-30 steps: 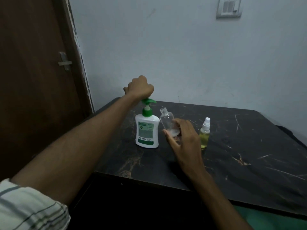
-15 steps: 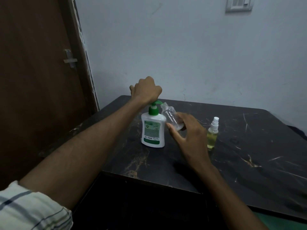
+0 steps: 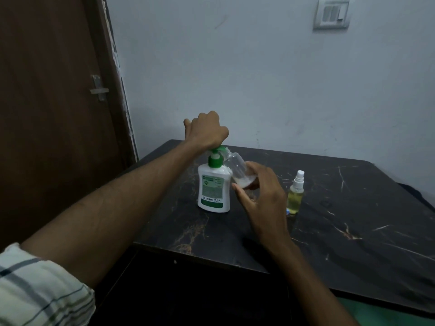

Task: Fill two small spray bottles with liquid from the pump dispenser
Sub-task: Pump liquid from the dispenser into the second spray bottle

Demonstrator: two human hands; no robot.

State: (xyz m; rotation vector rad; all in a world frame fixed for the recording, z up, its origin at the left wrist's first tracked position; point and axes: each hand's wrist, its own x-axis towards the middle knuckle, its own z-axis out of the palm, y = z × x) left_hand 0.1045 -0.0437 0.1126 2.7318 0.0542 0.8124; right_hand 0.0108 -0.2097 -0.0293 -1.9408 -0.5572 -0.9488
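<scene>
Since a second ago the clear bottle (image 3: pixel 235 167) has gone from upright beside the dispenser (image 3: pixel 213 184) to tilted, its open neck now up at the green spout. Left hand (image 3: pixel 207 131) sits fisted on the pump head; whether it is pressing I cannot tell. Right hand (image 3: pixel 260 191) pinches the bottle's base with thumb and fingers. Only a little white liquid lies in its bottom, so I judge this fill barely begun. Capped spray bottle (image 3: pixel 295 195) stands well to the right, holding yellowish liquid, seemingly done. Everything rests on a dark, veined marble table (image 3: pixel 353 220) near a brown door (image 3: pixel 47 114), pale wall and switch plate (image 3: pixel 332 14).
</scene>
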